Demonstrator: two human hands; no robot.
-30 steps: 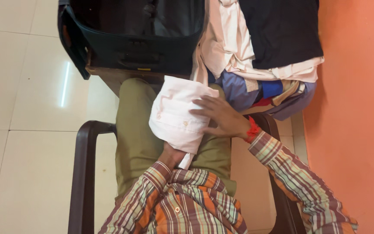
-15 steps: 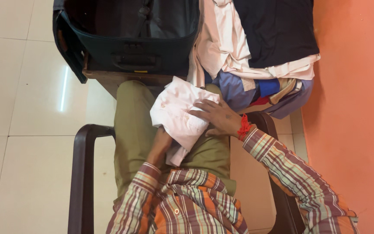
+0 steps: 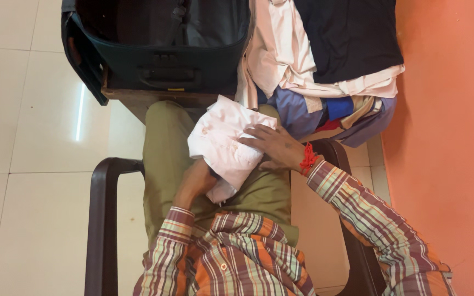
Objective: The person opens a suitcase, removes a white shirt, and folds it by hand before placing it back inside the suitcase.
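Note:
A folded pale pink shirt rests on my lap, over olive trousers. My left hand is under the shirt's near edge, gripping it, partly hidden by the cloth. My right hand, with a red thread at the wrist, lies flat on top of the shirt's right side, pressing it down. I am seated in a dark plastic chair, wearing a plaid shirt.
An open black suitcase sits ahead on a low wooden stand. To its right lies a heap of clothes: cream, black, blue pieces. An orange wall runs along the right. Pale floor tiles lie on the left.
The folded shirt has shifted slightly right and tilted on my lap. My left hand has slid further under it; my right hand stays on top.

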